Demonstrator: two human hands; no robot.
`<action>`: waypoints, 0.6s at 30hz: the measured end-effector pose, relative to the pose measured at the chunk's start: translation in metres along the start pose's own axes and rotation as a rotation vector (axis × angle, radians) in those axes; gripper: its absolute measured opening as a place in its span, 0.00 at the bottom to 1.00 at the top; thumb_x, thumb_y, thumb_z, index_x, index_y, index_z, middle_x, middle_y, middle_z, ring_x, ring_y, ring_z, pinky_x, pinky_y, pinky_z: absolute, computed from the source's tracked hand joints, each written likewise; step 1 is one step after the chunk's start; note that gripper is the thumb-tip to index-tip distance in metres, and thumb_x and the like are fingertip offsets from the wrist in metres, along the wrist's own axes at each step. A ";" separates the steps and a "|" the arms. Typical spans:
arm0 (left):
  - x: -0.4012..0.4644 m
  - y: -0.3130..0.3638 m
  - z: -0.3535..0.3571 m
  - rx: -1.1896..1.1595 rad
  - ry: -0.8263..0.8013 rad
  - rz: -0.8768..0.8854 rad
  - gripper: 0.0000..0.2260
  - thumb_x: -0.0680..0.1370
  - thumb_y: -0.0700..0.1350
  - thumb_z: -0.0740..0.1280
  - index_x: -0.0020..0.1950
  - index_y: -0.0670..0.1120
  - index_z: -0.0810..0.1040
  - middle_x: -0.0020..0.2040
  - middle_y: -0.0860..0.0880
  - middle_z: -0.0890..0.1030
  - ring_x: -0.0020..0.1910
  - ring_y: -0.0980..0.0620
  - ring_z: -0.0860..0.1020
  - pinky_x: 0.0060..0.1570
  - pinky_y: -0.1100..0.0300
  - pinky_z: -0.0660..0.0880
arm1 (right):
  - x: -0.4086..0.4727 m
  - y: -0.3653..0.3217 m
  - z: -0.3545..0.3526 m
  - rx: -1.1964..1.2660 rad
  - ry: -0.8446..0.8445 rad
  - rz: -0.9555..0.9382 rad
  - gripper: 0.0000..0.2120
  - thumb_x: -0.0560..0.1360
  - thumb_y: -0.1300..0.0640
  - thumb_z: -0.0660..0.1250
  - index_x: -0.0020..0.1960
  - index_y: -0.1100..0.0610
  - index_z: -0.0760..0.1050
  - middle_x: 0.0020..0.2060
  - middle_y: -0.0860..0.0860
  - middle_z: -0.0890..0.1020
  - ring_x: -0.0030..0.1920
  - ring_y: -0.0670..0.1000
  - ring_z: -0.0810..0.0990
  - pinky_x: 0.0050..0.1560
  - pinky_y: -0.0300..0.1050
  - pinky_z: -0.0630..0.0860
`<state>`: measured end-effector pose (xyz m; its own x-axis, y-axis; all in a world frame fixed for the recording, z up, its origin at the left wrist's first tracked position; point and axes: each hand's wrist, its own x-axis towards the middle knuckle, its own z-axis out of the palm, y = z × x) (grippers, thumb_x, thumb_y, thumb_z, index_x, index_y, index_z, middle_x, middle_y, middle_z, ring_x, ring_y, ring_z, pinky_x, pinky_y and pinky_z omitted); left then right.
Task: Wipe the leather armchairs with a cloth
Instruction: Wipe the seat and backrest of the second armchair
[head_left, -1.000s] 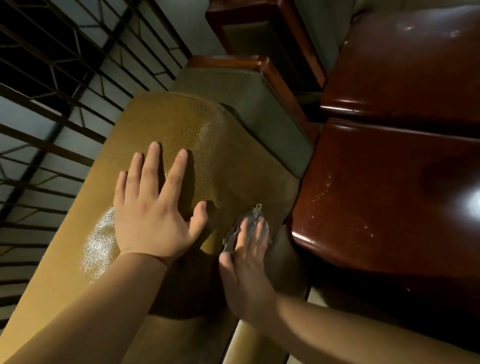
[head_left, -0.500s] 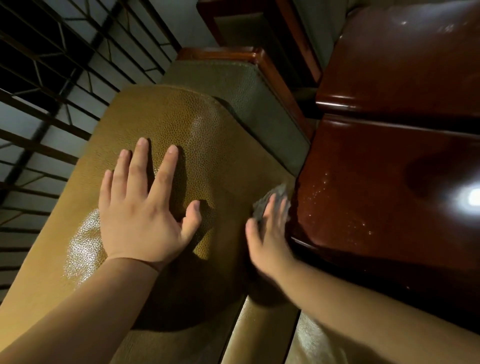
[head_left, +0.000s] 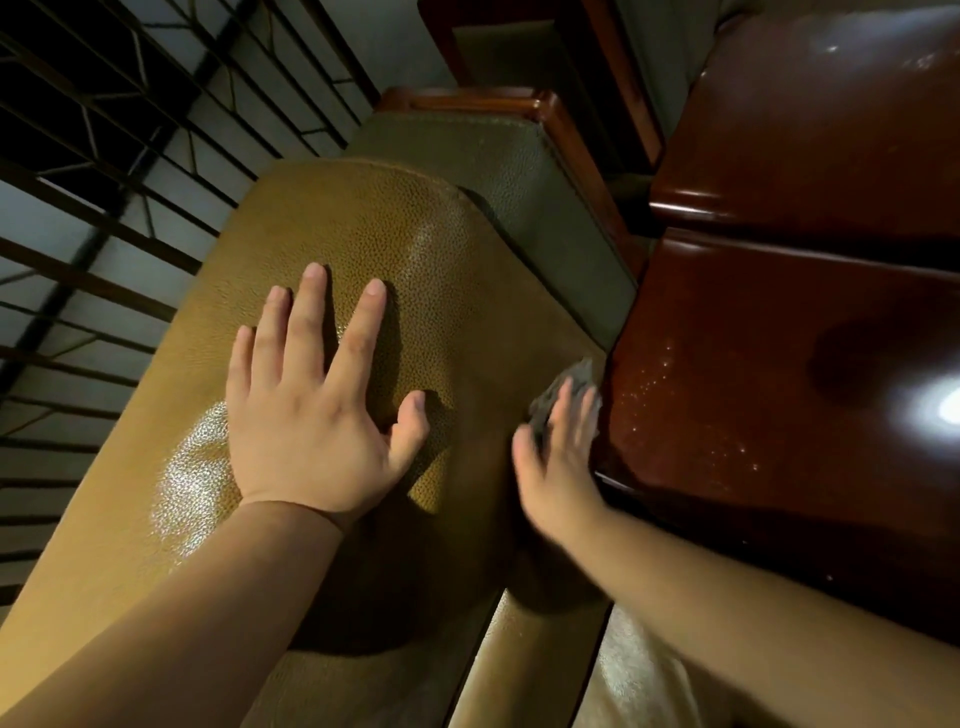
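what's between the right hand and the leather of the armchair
In the head view a grey cloth lies under the right hand's fingers, pressed against the tan armchair.

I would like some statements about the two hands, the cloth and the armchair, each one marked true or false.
1. The left hand lies flat on the tan leather armchair, fingers spread. True.
2. The right hand presses a grey cloth against the chair's edge. True.
3. The cloth is bright red. False: it is grey.
4. The left hand holds the cloth. False: the cloth is under the right hand's fingers; the left hand holds nothing.
5. The dark glossy wooden surface lies right of the cloth. True.
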<state>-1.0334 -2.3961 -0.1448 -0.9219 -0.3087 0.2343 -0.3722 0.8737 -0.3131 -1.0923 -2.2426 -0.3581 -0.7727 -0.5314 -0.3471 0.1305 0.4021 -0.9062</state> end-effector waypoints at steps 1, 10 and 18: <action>0.000 0.000 0.001 0.002 -0.002 -0.002 0.38 0.78 0.66 0.61 0.85 0.53 0.59 0.84 0.39 0.60 0.81 0.33 0.60 0.77 0.34 0.59 | 0.022 -0.007 -0.007 0.011 0.068 0.066 0.46 0.71 0.21 0.38 0.81 0.41 0.28 0.81 0.49 0.28 0.81 0.55 0.29 0.80 0.59 0.35; -0.001 0.000 0.004 0.000 -0.007 -0.002 0.38 0.78 0.66 0.60 0.85 0.54 0.59 0.84 0.40 0.59 0.81 0.33 0.60 0.77 0.34 0.59 | -0.092 -0.004 0.038 -0.092 -0.151 -0.172 0.48 0.76 0.21 0.40 0.82 0.50 0.29 0.80 0.53 0.27 0.80 0.56 0.25 0.79 0.56 0.36; -0.004 0.000 0.003 0.012 -0.044 -0.006 0.38 0.77 0.68 0.59 0.86 0.56 0.56 0.85 0.42 0.58 0.82 0.35 0.58 0.78 0.35 0.58 | 0.030 -0.062 -0.008 0.077 0.143 0.252 0.42 0.78 0.27 0.35 0.84 0.48 0.35 0.84 0.55 0.37 0.82 0.66 0.40 0.80 0.65 0.41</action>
<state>-1.0305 -2.3957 -0.1483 -0.9232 -0.3309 0.1954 -0.3792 0.8672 -0.3228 -1.1291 -2.2775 -0.3100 -0.7886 -0.3096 -0.5313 0.3720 0.4477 -0.8131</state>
